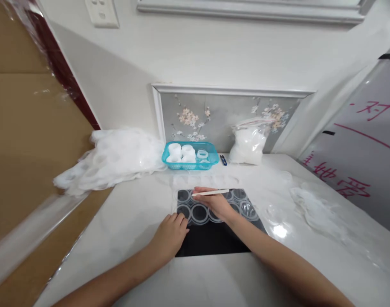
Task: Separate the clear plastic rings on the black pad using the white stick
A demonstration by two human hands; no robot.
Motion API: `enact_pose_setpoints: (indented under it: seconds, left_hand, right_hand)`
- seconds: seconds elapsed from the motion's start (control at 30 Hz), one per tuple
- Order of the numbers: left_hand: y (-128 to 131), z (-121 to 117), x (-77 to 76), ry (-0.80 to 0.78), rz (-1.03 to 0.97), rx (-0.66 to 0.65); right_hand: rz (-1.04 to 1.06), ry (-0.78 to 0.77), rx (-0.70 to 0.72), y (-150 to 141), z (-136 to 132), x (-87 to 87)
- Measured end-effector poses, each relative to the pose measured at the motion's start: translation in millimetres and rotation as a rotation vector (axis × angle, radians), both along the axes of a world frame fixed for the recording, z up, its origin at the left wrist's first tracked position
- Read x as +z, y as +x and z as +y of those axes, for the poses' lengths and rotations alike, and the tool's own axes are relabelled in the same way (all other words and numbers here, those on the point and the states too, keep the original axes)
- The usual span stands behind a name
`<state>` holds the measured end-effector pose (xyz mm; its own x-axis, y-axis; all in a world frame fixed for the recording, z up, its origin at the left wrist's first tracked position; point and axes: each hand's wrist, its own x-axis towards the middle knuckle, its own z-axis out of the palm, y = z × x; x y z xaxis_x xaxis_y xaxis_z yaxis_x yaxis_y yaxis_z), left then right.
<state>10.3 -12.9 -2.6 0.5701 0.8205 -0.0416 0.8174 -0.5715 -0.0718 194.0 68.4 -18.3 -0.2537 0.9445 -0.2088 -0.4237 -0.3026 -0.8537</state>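
A black mat [214, 238] lies on the white table [134, 213], with a clear film of white ring shapes [199, 211] across its far half. My right hand [215, 202] rests on that film and is closed round a thin pale stick [210, 192] that lies sideways. At the mat's left edge my left hand [171, 234] lies with the fingers curled down, pressing on the film's near left corner.
A turquoise basket [191, 157] with white round pieces stands at the back. White fluffy sheets [111, 160] are heaped to its left, a clear bag of white material [248, 143] to its right. Loose clear film [313, 209] lies at the right. A small blue item [223, 160] sits beside the basket.
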Motion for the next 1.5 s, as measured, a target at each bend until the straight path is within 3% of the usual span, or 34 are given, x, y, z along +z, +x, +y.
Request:
enact_pose_setpoints:
  seconds: [0.27,0.43,0.6,0.77,0.8,0.87,0.97,1.1,1.23,1.4,1.5]
  left_hand:
    - [-6.1,7.9,-20.3,0.094,-0.041,-0.072]
    - [-8.2,0.3,-21.1,0.019,-0.132,-0.033]
    - [-13.1,0.3,-23.4,0.105,-0.163,-0.029]
    - [-20.1,7.7,-28.7,0.211,-0.063,-0.074]
    - [-20.8,9.7,-29.5,0.225,-0.054,-0.088]
    - [-21.1,13.7,-29.8,0.255,-0.069,-0.106]
    - [-20.0,18.5,-25.7,0.315,-0.173,-0.094]
    - [-20.8,18.0,-16.1,0.378,-0.224,-0.095]
    - [-21.5,7.5,-11.3,0.36,-0.174,-0.144]
    - [-17.5,-8.1,-6.3,0.17,-0.114,-0.161]
    - [-16.3,-14.0,-2.7,0.053,-0.115,-0.201]
  right_hand:
    - [-0.266,0.206,0.057,-17.9,15.5,-11.7]
    - [-0.428,0.435,0.049,-2.0,6.0,0.5]
    - [-0.835,0.552,-0.003,60.1,-17.5,10.7]
    - [-1.235,0.495,-0.143,157.5,-59.0,-14.0]
    - [-1.309,0.506,-0.113,170.6,-65.1,-21.0]
    - [-1.436,0.566,-0.058,184.6,-71.5,-32.2]
    - [-1.573,0.723,0.038,183.6,-68.7,-36.5]
    - [-1.616,0.844,0.078,180.6,-62.8,-21.4]
    - [-1.549,0.74,0.048,190.4,-78.0,-6.7]
    - [-1.532,0.68,0.156,193.2,-104.8,-6.1]
    - [-1.503,0.647,0.011,183.8,-105.4,-1.4]
